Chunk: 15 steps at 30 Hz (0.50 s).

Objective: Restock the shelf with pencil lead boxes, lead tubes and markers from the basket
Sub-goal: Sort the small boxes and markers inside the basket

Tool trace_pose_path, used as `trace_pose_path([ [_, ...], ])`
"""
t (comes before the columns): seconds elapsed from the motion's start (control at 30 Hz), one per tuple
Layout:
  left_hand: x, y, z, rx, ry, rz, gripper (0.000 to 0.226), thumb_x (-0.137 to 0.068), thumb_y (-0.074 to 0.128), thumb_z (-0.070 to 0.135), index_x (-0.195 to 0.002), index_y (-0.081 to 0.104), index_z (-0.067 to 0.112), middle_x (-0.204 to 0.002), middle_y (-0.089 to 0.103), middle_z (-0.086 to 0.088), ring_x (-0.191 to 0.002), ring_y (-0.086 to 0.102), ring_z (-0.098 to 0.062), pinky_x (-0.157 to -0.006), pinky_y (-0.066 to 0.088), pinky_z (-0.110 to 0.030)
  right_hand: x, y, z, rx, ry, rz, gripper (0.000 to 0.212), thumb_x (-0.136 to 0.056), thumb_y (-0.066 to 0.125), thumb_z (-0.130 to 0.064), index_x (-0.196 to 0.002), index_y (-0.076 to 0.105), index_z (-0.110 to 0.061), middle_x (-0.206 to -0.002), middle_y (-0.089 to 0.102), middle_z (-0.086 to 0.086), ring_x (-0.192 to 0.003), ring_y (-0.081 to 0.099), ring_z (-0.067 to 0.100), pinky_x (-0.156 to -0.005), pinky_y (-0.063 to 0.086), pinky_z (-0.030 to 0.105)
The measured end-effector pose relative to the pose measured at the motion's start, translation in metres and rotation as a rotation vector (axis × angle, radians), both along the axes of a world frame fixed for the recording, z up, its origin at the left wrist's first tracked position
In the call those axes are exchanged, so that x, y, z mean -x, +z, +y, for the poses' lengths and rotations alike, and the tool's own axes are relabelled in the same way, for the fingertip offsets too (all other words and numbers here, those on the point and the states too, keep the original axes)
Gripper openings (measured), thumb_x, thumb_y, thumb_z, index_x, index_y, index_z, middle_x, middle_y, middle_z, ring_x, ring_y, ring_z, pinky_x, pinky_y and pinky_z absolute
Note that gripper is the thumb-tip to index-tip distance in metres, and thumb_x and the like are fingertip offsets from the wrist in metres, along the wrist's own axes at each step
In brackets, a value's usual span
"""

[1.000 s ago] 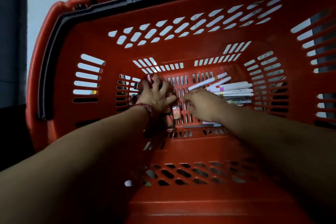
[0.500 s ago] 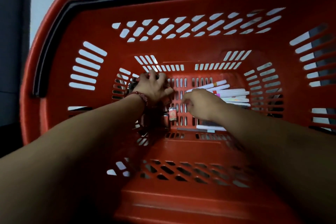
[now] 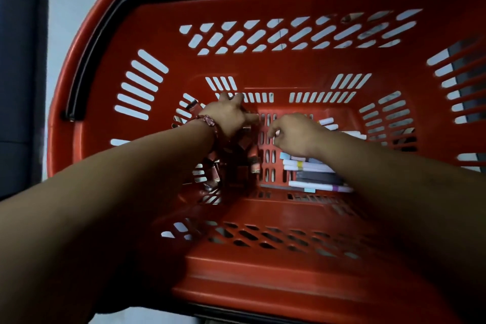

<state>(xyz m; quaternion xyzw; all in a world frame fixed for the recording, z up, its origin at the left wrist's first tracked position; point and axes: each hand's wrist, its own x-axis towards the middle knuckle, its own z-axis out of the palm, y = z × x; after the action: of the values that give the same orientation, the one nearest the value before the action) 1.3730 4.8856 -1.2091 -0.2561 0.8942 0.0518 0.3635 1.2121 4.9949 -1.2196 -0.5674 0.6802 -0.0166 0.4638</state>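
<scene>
You are reaching into the basket (image 3: 263, 66): left hand (image 3: 231, 118) spreading over the boxes (image 3: 253, 164), right hand (image 3: 294, 134) curling just above the markers (image 3: 310, 167). Whether either is gripping anything, I cannot tell. Stock is lying under both hands, so most restocking is waiting.

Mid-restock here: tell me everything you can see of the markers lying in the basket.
The markers lie flat in the right part of the red basket, on its slotted floor, roughly parallel, running left to right. Barrels look white plastic, one with a yellow band, the nearest with a purple end; dark flat items lie among them. The right hand and forearm cover the middle of the group; more white ends show beyond the hand. Whether the curled fingers hold one cannot be told.
</scene>
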Motion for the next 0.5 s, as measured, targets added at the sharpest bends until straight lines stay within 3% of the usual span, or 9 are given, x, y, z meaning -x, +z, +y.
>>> trace_pose_path([
  [0.1, -0.001, 0.005, 0.003, -0.033, 0.158, 0.062, 0.059, -0.088, 0.072, 0.039, -0.139, 0.043, 0.046, -0.14, 0.034, -0.014, -0.129, 0.04, -0.047, -0.086, 0.054, -0.05, 0.001, 0.007, -0.006, -0.001, -0.031, -0.014, 0.022, -0.094, 0.057, -0.01, -0.105, 0.07, -0.023, -0.1, 0.066, -0.004, -0.092, 0.061, 0.017, -0.08, 0.047, 0.028],
  [0.17, -0.001, 0.007, 0.005, -0.041, 0.235, 0.14, 0.049, -0.089, 0.071, 0.04, -0.132, 0.047, 0.043, -0.135, 0.038, -0.013, -0.126, 0.043, -0.045, -0.087, 0.055, -0.052, 0.002, 0.012, -0.011, 0.014, -0.043, -0.014, 0.019, -0.095, 0.058, -0.009, -0.096, 0.068, -0.025, -0.104, 0.067, -0.002, -0.094, 0.063, 0.017, -0.08, 0.051, 0.029],
  [0.27, 0.001, 0.012, 0.008, -0.06, 0.335, 0.295, 0.036, -0.091, 0.068, 0.043, -0.122, 0.051, 0.04, -0.128, 0.042, -0.013, -0.116, 0.051, -0.041, -0.083, 0.056, -0.05, 0.006, 0.026, -0.013, 0.034, -0.073, -0.021, 0.018, -0.096, 0.058, -0.009, -0.1, 0.07, -0.022, -0.102, 0.065, -0.001, -0.085, 0.062, 0.014, -0.069, 0.044, 0.024],
  [0.4, 0.006, 0.031, 0.019, -0.154, 0.517, 0.591, 0.032, -0.085, 0.071, 0.021, -0.112, 0.058, 0.033, -0.112, 0.048, -0.007, -0.092, 0.055, -0.024, -0.077, 0.054, -0.033, 0.018, 0.054, -0.004, 0.092, -0.085, -0.005, 0.02, -0.097, 0.057, -0.01, -0.105, 0.074, -0.016, -0.091, 0.061, -0.008, -0.076, 0.055, 0.006, -0.065, 0.04, 0.018],
  [0.5, 0.013, 0.053, 0.03, -0.261, 0.766, 0.766, 0.041, -0.083, 0.063, -0.001, -0.101, 0.055, 0.035, -0.102, 0.062, -0.005, -0.074, 0.061, -0.015, -0.055, 0.051, -0.019, 0.026, 0.078, 0.007, 0.123, -0.101, 0.043, 0.02, -0.095, 0.058, -0.01, -0.103, 0.075, -0.016, -0.088, 0.063, -0.011, -0.075, 0.056, 0.009, -0.071, 0.041, 0.019],
])
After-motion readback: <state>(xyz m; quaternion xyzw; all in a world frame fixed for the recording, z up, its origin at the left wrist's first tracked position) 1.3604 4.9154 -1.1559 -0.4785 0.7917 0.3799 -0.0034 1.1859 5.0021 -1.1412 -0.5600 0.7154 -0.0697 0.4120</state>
